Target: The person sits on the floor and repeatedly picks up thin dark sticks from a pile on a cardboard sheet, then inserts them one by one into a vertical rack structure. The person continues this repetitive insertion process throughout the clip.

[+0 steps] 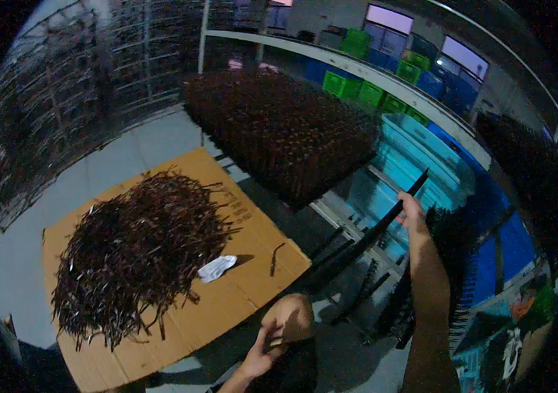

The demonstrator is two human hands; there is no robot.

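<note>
One long dark strip (pixel 384 223) slants up over the teal bins (pixel 416 164), pinched near its top by the right hand (pixel 412 211). Left hand (pixel 267 346) sits low by the knee, fingers closed on a short dark piece (hard to make out). Strip pile (pixel 138 252) and white rag (pixel 216 267) lie on cardboard (pixel 252 262) to the left.

A: State right arm position.
B: Right forearm enters at 5 o'clock and extends up toward 2 o'clock. Right hand (pixel 412 211) is raised, fingers closed in a grip.
A: Left hand?
B: Left hand (pixel 262 350) sits low at 6 o'clock, wrist bent, fingers curled in a pinch.
</note>
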